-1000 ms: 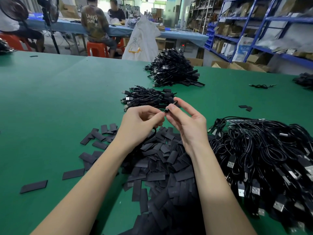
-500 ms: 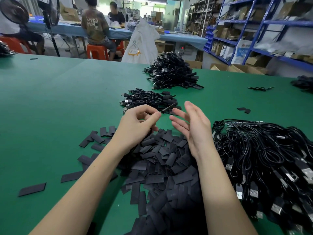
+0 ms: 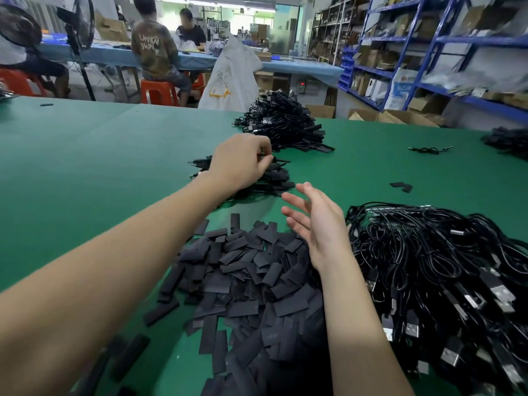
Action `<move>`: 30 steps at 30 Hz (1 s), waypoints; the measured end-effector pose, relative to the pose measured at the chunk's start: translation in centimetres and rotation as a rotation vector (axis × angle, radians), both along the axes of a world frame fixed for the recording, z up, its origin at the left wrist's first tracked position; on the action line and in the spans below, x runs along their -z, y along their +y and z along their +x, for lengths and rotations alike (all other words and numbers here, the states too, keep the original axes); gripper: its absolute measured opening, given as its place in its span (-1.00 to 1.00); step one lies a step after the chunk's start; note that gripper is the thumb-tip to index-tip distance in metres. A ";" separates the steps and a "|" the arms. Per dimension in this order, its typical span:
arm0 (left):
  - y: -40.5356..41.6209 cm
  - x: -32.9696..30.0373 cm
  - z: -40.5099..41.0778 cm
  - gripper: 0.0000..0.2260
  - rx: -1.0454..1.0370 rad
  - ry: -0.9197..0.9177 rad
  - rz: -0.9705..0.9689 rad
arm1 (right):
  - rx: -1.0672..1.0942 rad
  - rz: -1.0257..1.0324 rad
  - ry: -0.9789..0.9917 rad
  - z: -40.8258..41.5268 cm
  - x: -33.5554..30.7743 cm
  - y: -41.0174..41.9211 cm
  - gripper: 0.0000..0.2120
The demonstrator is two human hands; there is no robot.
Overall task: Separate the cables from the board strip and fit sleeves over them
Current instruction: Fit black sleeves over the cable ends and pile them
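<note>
Quick headcount of what's on the green felt-topped table (image 3: 85,167): one table, and four heaps of black cables on it. That's the big tangled heap of black USB cables (image 3: 434,270) at the right, the small pile of sleeved black cables (image 3: 274,178) in the middle, the tall mound of black cables (image 3: 285,124) further back, and a partly cut-off dark heap (image 3: 508,141) at the far right edge. One loose black cable (image 3: 428,150) lies alone. One heap of flat black sleeve pieces (image 3: 251,281), too many to count, plus two stray sleeve pieces (image 3: 402,186) off by themselves. Two bare hands: left hand (image 3: 243,164), right hand (image 3: 320,224). Two orange plastic stools (image 3: 158,91).
</note>
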State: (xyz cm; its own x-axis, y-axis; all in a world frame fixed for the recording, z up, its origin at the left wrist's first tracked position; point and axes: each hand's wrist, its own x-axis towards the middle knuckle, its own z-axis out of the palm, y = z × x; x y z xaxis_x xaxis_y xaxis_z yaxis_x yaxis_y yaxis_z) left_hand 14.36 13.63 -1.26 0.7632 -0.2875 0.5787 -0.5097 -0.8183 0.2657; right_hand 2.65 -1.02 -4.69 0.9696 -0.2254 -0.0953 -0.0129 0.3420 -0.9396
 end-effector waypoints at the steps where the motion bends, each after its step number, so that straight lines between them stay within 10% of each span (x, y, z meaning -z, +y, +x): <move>1: -0.2 0.3 1.1 -0.87 -0.012 -0.026 0.068 | -0.003 -0.006 0.000 0.0 0.0 0.0 -0.82; 5: -0.1 2.6 3.5 -0.82 -0.070 0.065 0.329 | -0.029 -0.027 0.009 0.0 0.1 0.1 -0.81; 20: 0.5 4.9 2.3 -0.76 -0.071 0.086 0.279 | -0.008 -0.156 0.011 0.1 0.2 -0.4 -0.87; 30: -7.5 -1.6 -1.7 -0.92 0.266 0.425 -0.176 | 0.027 -0.961 0.108 0.4 2.1 -1.6 -0.90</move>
State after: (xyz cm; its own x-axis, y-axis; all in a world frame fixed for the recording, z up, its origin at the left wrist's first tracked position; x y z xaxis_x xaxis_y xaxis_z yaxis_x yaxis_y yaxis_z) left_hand 12.63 6.17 0.37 0.8548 -0.4298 0.2910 -0.5111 -0.5994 0.6160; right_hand 3.06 -2.64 -6.83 0.9599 -0.2753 0.0530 -0.1187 -0.5704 -0.8127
